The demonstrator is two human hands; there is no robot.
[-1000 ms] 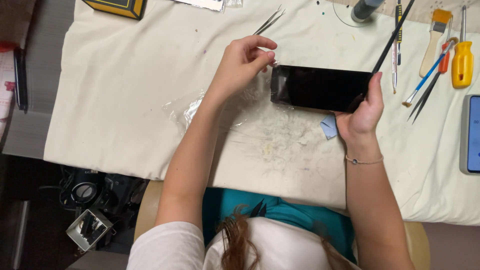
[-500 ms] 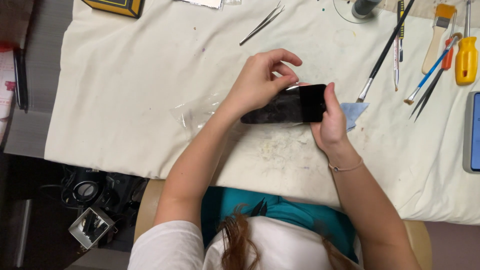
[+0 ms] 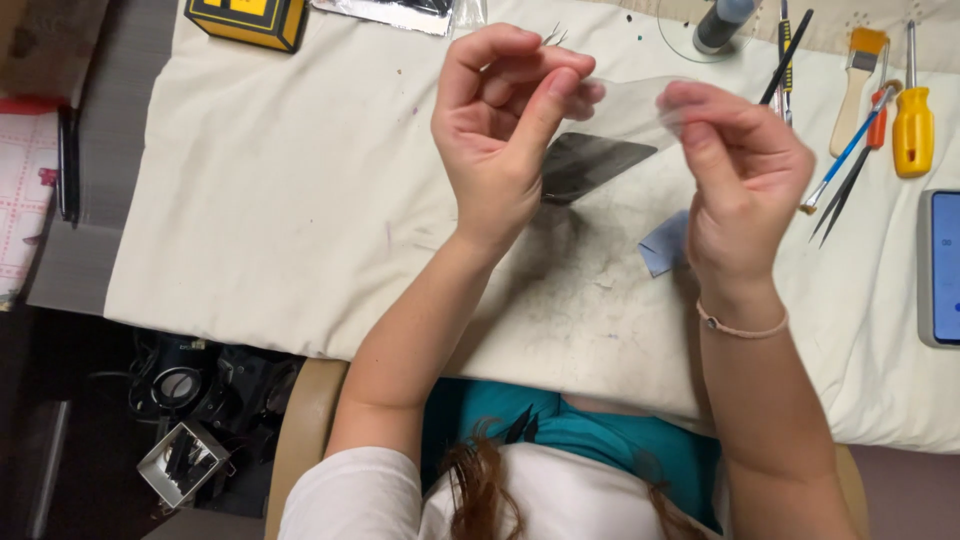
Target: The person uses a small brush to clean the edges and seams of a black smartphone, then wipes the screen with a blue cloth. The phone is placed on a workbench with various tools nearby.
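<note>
Clear film [image 3: 625, 105] stretched in the air between left hand [image 3: 500, 140] and right hand [image 3: 745, 175], each grip pinching one end, above the dark phone [image 3: 590, 165] on the bench [image 3: 300, 200]. Risk: sagging, creasing, or gathering dust from the cloth.

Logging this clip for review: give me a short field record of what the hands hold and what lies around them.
left hand: raised, pinching one end of a clear film
right hand: raised, pinching the film's other end
under the hands: dark flat phone on the white cloth
beside right hand: blue wipe
right side: brushes, yellow screwdriver
top left: yellow box
</note>
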